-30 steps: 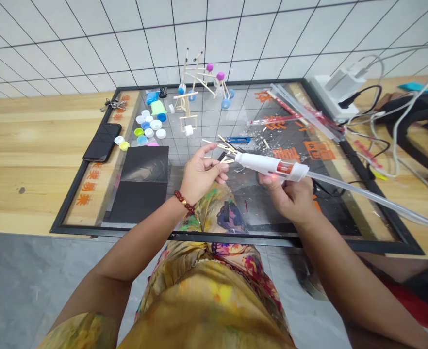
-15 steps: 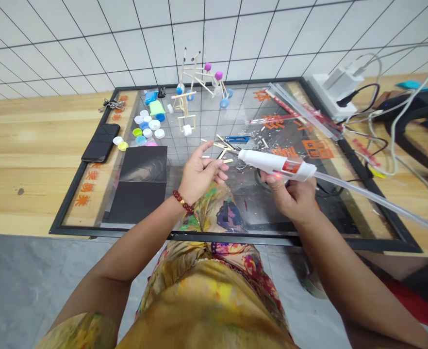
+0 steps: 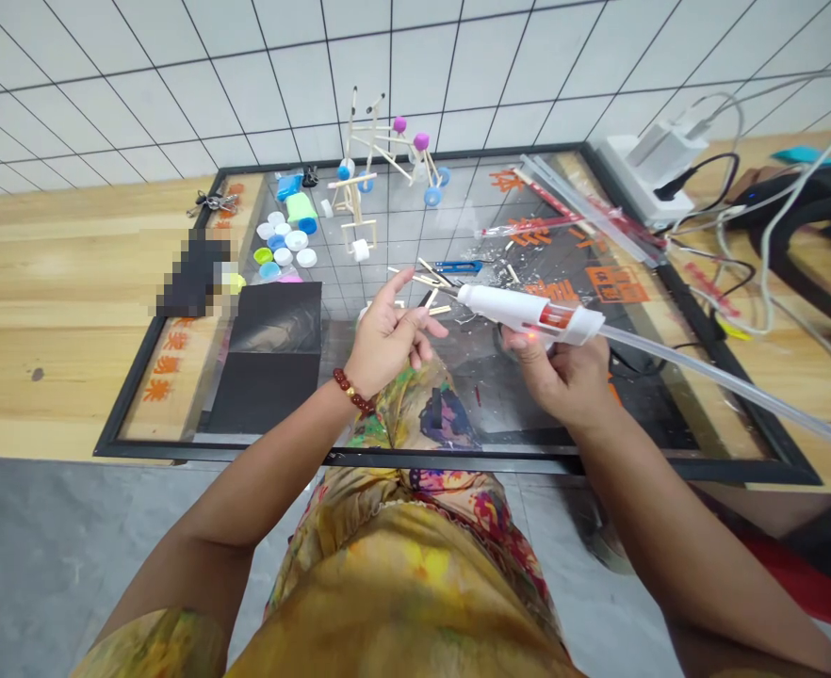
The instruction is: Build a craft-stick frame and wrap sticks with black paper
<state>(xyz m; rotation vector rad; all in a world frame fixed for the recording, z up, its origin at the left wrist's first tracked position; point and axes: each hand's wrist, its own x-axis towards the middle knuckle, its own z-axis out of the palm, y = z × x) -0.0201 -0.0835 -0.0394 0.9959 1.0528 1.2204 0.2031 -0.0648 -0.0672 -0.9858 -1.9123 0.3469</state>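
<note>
My right hand (image 3: pixel 563 377) grips a white hot glue gun (image 3: pixel 504 306), its nozzle pointing left. A long clear glue stick (image 3: pixel 726 379) runs out of the gun's back. The nozzle is over a small cluster of thin wooden sticks (image 3: pixel 426 280) on the glass. Left of the cluster is my left hand (image 3: pixel 387 339), fingers apart, with no held thing visible. Its index fingertip is close to the sticks; whether it touches them I cannot tell. Behind the nozzle lies a blue cutter (image 3: pixel 462 267).
Stick models (image 3: pixel 359 212) with bottle-cap wheels stand at the back. Bottle caps (image 3: pixel 295 241) and a black folder-like sheet (image 3: pixel 267 391) lie left. Glue sticks in plastic (image 3: pixel 592 212) lie right, near a white power strip (image 3: pixel 645 184) with cables. A black frame (image 3: pixel 458 460) edges the glass.
The glue gun has shifted slightly left in my right hand. My left fingers have spread a little more beside the sticks. The phone's area at left is now pixelated.
</note>
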